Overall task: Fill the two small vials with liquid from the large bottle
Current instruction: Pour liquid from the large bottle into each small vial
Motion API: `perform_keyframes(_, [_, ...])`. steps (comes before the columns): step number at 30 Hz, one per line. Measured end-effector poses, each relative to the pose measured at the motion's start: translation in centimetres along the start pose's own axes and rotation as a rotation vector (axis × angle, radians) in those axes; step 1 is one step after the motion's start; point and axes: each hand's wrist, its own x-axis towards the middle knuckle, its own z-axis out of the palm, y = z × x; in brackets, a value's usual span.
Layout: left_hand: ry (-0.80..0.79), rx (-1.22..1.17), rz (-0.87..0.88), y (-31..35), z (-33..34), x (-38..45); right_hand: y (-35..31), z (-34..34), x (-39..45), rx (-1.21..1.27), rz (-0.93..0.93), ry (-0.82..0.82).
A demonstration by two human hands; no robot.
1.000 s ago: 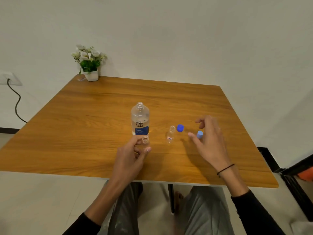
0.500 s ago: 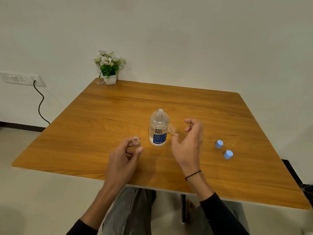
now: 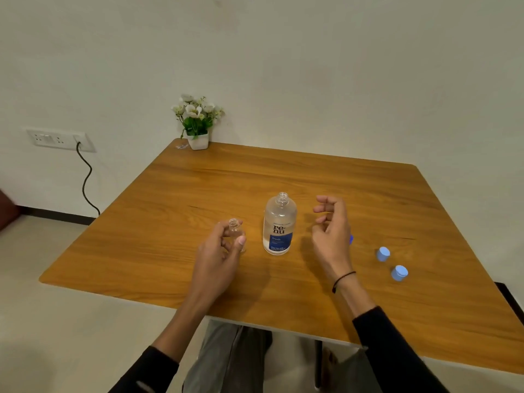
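Wooden table (image 3: 198,194), bearing everything. Large bottle (image 3: 279,225) at centre, upright, uncapped, neck up. Left hand (image 3: 218,251) just left of it, thumb and fingers clamped on an upright open vial (image 3: 234,231), lower body half hidden. Right hand (image 3: 331,231) right of the bottle, fingers curled, apart, empty; second vial unseen, a blue sliver behind the palm. Two light-blue caps (image 3: 383,254) farther right.

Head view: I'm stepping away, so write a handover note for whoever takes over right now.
Left hand: fingers hold one small clear uncapped vial upright.
Right hand: open, empty, beside the large clear blue-labelled bottle, which stands uncapped on the wooden table.
Two light-blue caps lie at the right.
Second vial not visible.
Done: caps off.
Left: pour into both vials.
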Motion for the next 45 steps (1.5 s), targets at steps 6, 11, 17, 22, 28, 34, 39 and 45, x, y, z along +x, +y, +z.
perform_keyframes(6, [0.019, 0.008, -0.021, -0.8, -0.1, 0.7, 0.3, 1.7, 8.6, -0.232, 0.091, -0.461])
perform_keyframes(11, [0.017, 0.026, -0.02, -0.9, -0.1, 1.0, 0.1, 6.3, 12.0, -0.671, -0.025, -0.891])
perform_keyframes(17, [0.008, 0.047, -0.015, -1.7, 0.0, 1.5, 1.2, 6.7, 12.6, -0.68, -0.094, -0.863])
perform_keyframes(22, [-0.007, 0.074, 0.032, -1.6, 1.0, 2.3, 2.4, 3.4, 12.7, -0.476, -0.095, -0.488])
perform_keyframes(28, [-0.066, 0.107, 0.027, -2.0, 2.0, 2.4, 2.8, 1.6, 11.2, -0.321, -0.012, -0.378])
perform_keyframes(34, [-0.059, 0.124, 0.021, -2.0, 1.8, 2.3, 3.8, 2.0, 10.5, -0.406, -0.023, -0.406])
perform_keyframes(39, [-0.036, 0.118, 0.047, -1.8, 1.1, 2.6, 2.4, 0.7, 8.6, -0.343, -0.102, -0.126])
perform_keyframes(45, [-0.032, 0.099, 0.061, -1.4, 1.4, 2.9, -0.4, 0.2, 1.3, 0.044, -0.281, -0.2])
